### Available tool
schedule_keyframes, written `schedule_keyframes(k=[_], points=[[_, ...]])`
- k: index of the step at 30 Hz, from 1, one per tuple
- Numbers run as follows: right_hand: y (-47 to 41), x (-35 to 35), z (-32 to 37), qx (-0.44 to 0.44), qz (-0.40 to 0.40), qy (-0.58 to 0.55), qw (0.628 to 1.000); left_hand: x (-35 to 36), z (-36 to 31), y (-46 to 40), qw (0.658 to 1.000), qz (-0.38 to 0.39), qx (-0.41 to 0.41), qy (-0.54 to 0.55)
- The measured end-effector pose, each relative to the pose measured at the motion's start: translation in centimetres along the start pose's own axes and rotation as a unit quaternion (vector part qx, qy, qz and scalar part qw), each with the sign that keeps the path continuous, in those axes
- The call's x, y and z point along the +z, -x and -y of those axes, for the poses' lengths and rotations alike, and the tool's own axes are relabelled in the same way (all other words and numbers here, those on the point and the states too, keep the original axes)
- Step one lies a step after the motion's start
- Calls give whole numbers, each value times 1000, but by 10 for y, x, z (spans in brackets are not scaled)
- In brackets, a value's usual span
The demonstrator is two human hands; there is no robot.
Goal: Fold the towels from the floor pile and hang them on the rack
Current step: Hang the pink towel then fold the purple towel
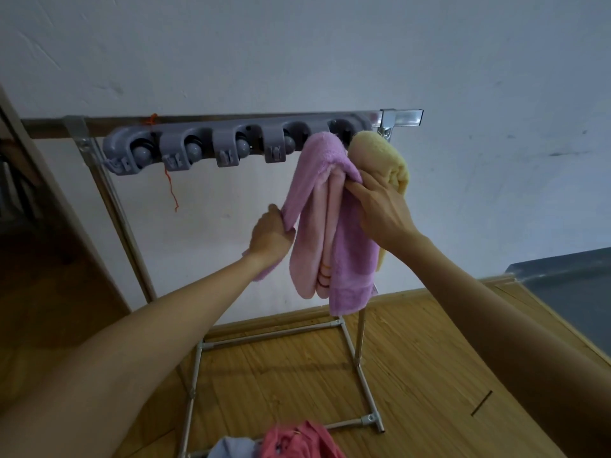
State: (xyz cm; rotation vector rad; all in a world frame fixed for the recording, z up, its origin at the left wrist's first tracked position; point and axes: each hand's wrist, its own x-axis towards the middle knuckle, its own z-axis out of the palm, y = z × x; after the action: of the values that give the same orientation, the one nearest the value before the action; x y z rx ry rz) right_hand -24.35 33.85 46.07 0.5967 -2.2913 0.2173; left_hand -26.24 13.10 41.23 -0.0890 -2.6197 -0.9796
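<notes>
A white wall (pixel 297 44) is filling the upper part of the view, and a wooden floor (pixel 413 375) is lying below it. A metal rack (pixel 211 119) is standing in front of the wall, with its tube feet on the floor. A grey holder strip (pixel 198 147) with round clips is hanging along the top bar of the rack.

A purple towel (pixel 350 259) is hanging at the right end of the strip, folded around a pale pink towel (pixel 317 246) that is showing in the middle. A yellow towel (pixel 383 153) is hanging just beside them on the right, touching the purple one.

The left hand (pixel 269 234) is gripping the left edge of the purple towel with curled fingers. The right hand (pixel 383 209) is pinching the purple towel's right fold, resting against the yellow towel.

At the bottom edge, a pile of a red-pink towel (pixel 297 439) and a pale blue towel (pixel 231 447) is lying on the floor.
</notes>
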Motion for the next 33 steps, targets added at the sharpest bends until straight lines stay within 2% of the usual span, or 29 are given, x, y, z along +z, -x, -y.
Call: schedule_keyframes(k=[4,7,13,19,24,27,30,33], points=[[19,10,3,8,3,-33,999,16,-5,17,994,92,28,53],[37,23,0,29,40,-56,997,21,-13,28,988,111,39,98],[56,27,-8,93,21,-68,993,29,-30,33,997,28,25,68],[69,27,2,163,-32,-165,972,34,-44,31,996,-67,-44,40],[73,34,18,211,-54,-251,943,29,-33,28,997,-36,-67,21],[75,40,33,192,-57,-228,953,22,-19,25,997,-36,-68,-14],[73,49,47,179,-42,-213,960,13,-4,24,997,-60,-36,-37],[66,57,57,205,-28,-223,953,4,9,21,994,-75,9,-73]])
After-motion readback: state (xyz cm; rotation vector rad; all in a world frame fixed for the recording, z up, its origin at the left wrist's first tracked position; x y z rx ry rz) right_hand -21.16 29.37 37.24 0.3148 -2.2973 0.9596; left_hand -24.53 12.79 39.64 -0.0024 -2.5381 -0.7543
